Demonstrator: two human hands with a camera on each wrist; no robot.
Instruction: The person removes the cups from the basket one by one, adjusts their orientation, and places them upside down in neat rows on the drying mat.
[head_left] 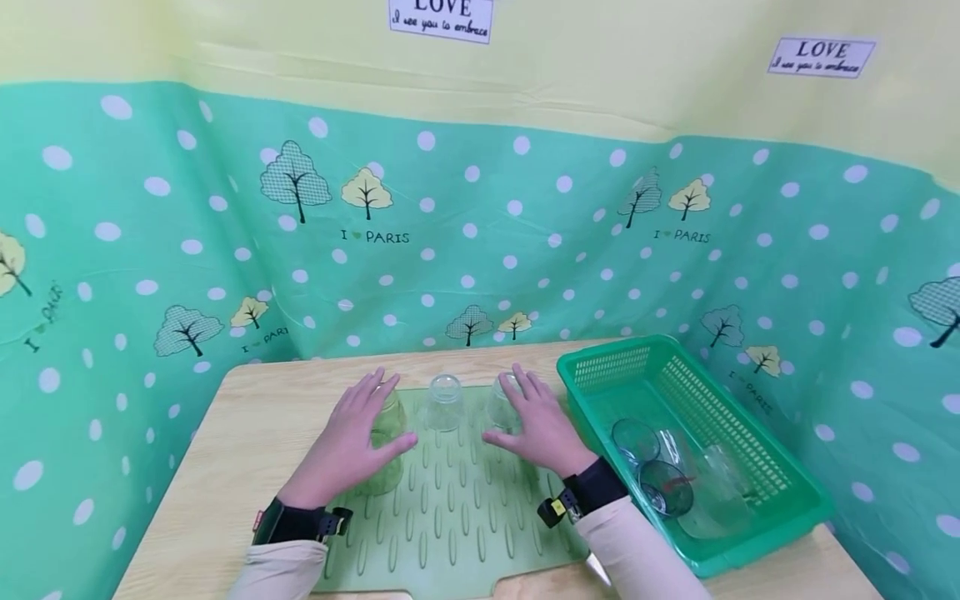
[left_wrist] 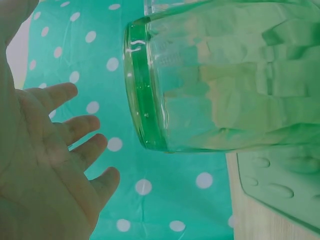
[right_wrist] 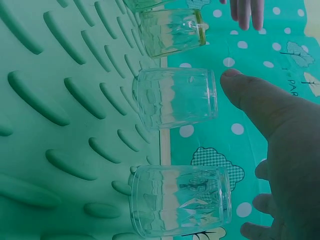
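Three clear glasses stand upside down along the far edge of a green ridged drying mat (head_left: 457,508): a green-tinted left glass (head_left: 386,454), a middle glass (head_left: 445,402) and a right glass (head_left: 501,406). My left hand (head_left: 352,442) hovers over the left glass with its fingers spread. In the left wrist view the palm (left_wrist: 55,165) stays apart from that glass (left_wrist: 220,80). My right hand (head_left: 536,425) is spread beside and above the right glass. The right wrist view has its thumb (right_wrist: 260,100) clear of the nearest glass (right_wrist: 180,207) and the middle one (right_wrist: 175,97).
A green plastic basket (head_left: 757,542) stands right of the mat and holds several clear glasses (head_left: 663,483) lying loose. The mat sits on a wooden table (head_left: 247,433). A green polka-dot curtain (head_left: 525,250) closes in the back and both sides.
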